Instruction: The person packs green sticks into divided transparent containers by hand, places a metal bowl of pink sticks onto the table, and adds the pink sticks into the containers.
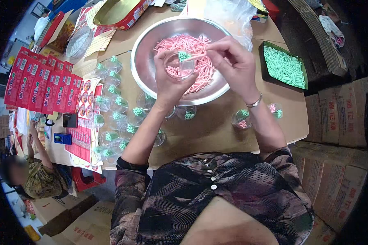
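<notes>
My left hand (169, 85) is wrapped around a clear plastic cup (187, 75) that contains a bunch of green sticks and a bunch of pink ones. My right hand (236, 67) pinches a pink stick (197, 56) with thumb and fingertips, its far end at the cup's mouth. Both hands are above a large metal bowl (142, 67) of loose pink sticks (180, 42). To the right, a dark tray (263, 72) holds loose green sticks (284, 66).
Several clear cups with green sticks (118, 104) crowd the table's left side. Two cups with pink and green bunches, one a filled cup (242, 119), stand near my right forearm. Red printed packages (41, 83) hang at left. Another person (41, 179) sits beyond; cartons (339, 114) are stacked right.
</notes>
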A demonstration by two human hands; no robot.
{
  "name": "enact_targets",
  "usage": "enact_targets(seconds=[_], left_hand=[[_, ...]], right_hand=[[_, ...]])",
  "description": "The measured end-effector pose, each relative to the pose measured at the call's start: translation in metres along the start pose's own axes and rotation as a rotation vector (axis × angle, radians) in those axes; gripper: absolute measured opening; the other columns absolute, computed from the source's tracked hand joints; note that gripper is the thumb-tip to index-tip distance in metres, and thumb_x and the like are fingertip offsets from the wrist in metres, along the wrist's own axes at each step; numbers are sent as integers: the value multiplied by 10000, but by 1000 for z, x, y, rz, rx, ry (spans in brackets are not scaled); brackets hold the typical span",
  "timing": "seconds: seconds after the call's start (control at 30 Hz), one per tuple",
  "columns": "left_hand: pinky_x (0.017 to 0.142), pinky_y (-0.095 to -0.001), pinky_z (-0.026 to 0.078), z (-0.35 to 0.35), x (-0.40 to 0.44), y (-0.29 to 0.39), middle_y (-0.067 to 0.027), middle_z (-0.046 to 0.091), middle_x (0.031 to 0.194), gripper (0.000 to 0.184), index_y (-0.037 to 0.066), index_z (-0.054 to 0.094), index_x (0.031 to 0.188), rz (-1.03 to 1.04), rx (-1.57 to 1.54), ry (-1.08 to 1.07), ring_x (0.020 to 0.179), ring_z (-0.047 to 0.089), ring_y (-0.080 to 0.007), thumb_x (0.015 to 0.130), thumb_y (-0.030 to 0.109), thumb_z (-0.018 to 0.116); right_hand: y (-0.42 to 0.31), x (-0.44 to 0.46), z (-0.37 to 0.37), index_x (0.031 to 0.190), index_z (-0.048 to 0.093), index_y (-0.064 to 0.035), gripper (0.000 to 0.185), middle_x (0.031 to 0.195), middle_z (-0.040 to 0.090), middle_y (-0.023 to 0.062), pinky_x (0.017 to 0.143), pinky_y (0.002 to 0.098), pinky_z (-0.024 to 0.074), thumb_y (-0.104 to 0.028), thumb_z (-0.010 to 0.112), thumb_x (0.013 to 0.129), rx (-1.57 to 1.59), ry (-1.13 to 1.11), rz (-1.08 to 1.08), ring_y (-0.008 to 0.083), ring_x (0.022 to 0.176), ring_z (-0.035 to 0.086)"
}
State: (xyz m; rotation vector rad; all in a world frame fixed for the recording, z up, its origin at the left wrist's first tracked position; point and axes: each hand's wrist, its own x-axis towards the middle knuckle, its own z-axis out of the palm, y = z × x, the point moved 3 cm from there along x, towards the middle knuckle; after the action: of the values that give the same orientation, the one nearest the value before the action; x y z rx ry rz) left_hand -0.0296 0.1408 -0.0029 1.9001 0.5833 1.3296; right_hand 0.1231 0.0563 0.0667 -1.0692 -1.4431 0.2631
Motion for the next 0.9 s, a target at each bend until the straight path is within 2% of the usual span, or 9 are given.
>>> enact_targets(seconds=[0.2,0.33,0.53,0.67,0.83,0.9], left_hand=[[936,-324,458,-4,-12,14,-108,475,1130,737,35,376,1216,-24,-38,-49,1029,538,-229,638,126,825],[927,-318,459,-3,-18,24,-106,470,1125,744,35,375,1216,56,-46,-65,1020,539,-226,632,119,827],[961,-348,451,-2,-28,30,-94,483,1131,737,42,384,1217,59,68,-88,1026,543,-218,626,105,819],[886,-297,467,2,-30,49,-95,460,1093,730,26,383,1204,75,-11,-60,962,540,-217,629,104,827],[941,-315,460,1,-36,54,-94,484,1118,724,41,385,1210,98,81,-48,1010,549,-203,629,97,812],[940,-316,461,1,-39,57,-94,485,1117,727,42,382,1211,84,85,-45,1009,551,-203,632,105,816]], right_hand=[[7,-3,-20,914,672,-20,77,769,571,-26,561,159,340,-7,672,839,-60,126,127,45,617,423],[-12,-11,-19,911,671,-20,82,778,580,-21,552,163,347,-3,673,831,-59,91,85,48,611,432],[-42,-21,-15,907,671,-21,90,790,591,-15,541,168,356,2,674,821,-50,64,10,53,603,442],[-60,-28,5,890,672,-24,103,795,601,-7,528,182,366,10,677,794,-311,-104,-207,64,589,452],[-72,-34,13,862,672,-23,115,809,615,3,517,198,377,24,679,757,-461,-112,-271,79,580,460],[-70,-34,12,860,674,-24,121,797,615,14,517,214,385,23,678,748,-403,-115,-215,93,574,461]])
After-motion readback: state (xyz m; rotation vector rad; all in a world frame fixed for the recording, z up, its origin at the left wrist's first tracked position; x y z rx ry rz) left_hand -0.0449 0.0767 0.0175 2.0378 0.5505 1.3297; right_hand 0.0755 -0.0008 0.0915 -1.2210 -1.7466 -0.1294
